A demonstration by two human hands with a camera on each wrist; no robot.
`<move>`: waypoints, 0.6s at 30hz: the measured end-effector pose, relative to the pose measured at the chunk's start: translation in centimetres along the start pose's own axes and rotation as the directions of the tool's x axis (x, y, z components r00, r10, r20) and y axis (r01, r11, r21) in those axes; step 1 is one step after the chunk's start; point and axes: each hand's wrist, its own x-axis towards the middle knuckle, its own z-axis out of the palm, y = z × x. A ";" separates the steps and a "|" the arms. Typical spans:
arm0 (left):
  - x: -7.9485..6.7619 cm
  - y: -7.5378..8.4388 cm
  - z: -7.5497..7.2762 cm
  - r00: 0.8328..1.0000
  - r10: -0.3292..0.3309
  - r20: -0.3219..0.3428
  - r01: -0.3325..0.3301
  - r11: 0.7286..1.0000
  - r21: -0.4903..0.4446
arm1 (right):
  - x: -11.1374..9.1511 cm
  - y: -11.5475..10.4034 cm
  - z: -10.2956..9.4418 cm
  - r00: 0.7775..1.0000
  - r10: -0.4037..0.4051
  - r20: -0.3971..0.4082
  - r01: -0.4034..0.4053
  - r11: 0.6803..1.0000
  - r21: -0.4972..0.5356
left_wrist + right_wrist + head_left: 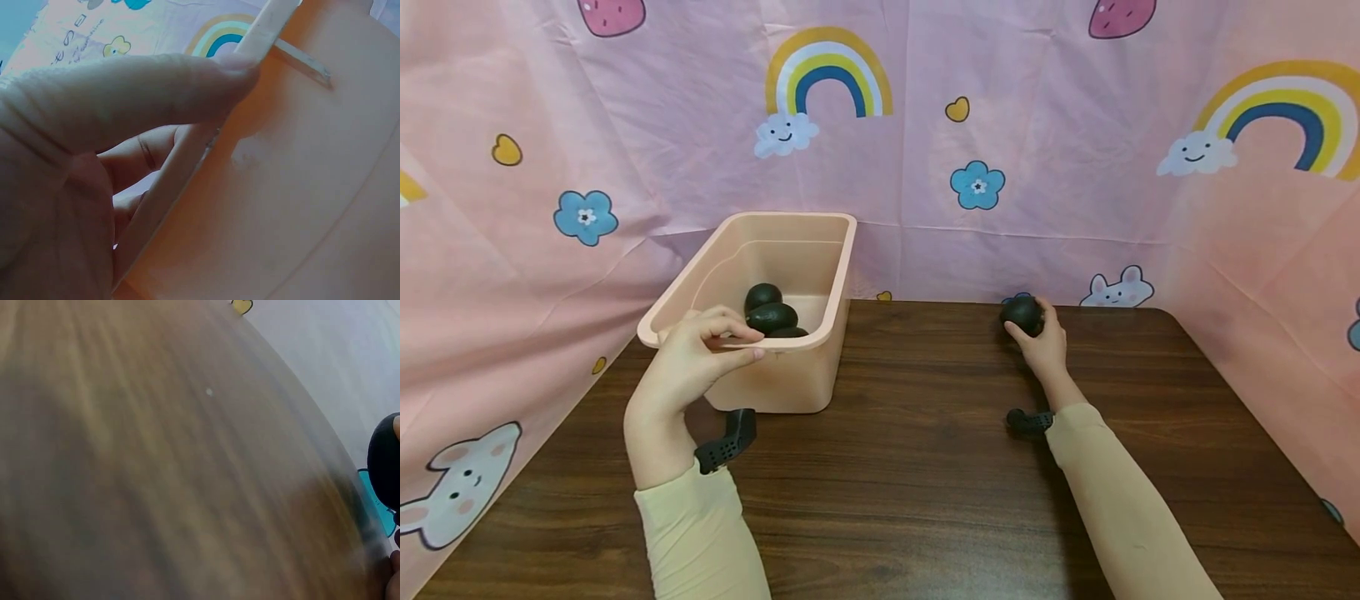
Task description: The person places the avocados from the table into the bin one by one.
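At the left, my left hand [681, 367] grips the near rim of a peach plastic bin [782, 379]. In the left wrist view the thumb [156, 90] lies on one side of the rim [172, 178], the other fingers behind it. Inside the bin are several dark green avocados [772, 318], the nearest partly hidden by the rim. Toward the table's far edge on the right, my right hand [1047, 343] holds another dark avocado [1021, 316] between thumb and fingers. Only part of that avocado [382, 465] shows in the right wrist view.
Both stand at a dark wood-grain table [917, 467]. A pink cloth backdrop [910, 183] with rainbows and flowers hangs behind the far edge and along both sides. Black wrist cameras [727, 442] sit on both forearms, over light sleeves.
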 end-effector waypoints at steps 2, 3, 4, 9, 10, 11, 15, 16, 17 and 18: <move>0.0 0.0 0.0 1.000 -0.003 0.000 0.003 1.000 -0.004 | -0.1 0.0 0.0 1.000 -0.022 0.004 0.022 1.000 0.005; 0.0 0.0 0.0 1.000 -0.001 0.002 0.001 1.000 -0.005 | -0.2 -0.1 0.0 1.000 -0.031 0.008 0.030 0.999 0.008; 0.0 -0.1 0.0 1.000 0.000 0.003 0.000 1.000 -0.004 | -0.3 -0.1 0.0 0.999 -0.038 0.010 0.038 0.999 0.012; 0.1 -0.4 0.2 1.000 0.006 -0.004 -0.006 1.000 0.005 | -0.7 -0.3 -0.2 0.999 -0.037 0.029 0.036 0.999 0.031; 0.1 -0.4 0.2 1.000 0.010 -0.007 -0.010 1.000 0.008 | -0.7 -0.3 -0.2 0.999 -0.035 0.033 0.034 0.999 0.036; 0.1 -0.3 0.2 1.000 0.015 -0.007 -0.015 1.000 0.009 | -0.8 -0.4 -0.3 0.999 -0.033 0.039 0.031 0.999 0.037; 0.1 0.0 0.2 1.000 0.022 -0.012 -0.022 1.000 0.005 | -1.0 -0.4 -0.3 0.998 -0.029 0.058 0.027 0.999 0.044; 0.0 0.0 0.1 1.000 0.022 -0.012 -0.022 1.000 0.005 | -1.1 -0.4 -0.4 0.998 -0.029 0.061 0.026 0.999 0.046; 0.0 0.1 0.1 1.000 0.023 -0.012 -0.023 1.000 0.003 | -1.1 -0.4 -0.4 0.998 -0.028 0.063 0.025 0.999 0.045; 0.0 0.1 0.1 1.000 0.023 -0.013 -0.023 1.000 0.004 | -1.2 -0.4 -0.4 0.998 -0.026 0.065 0.023 0.999 0.046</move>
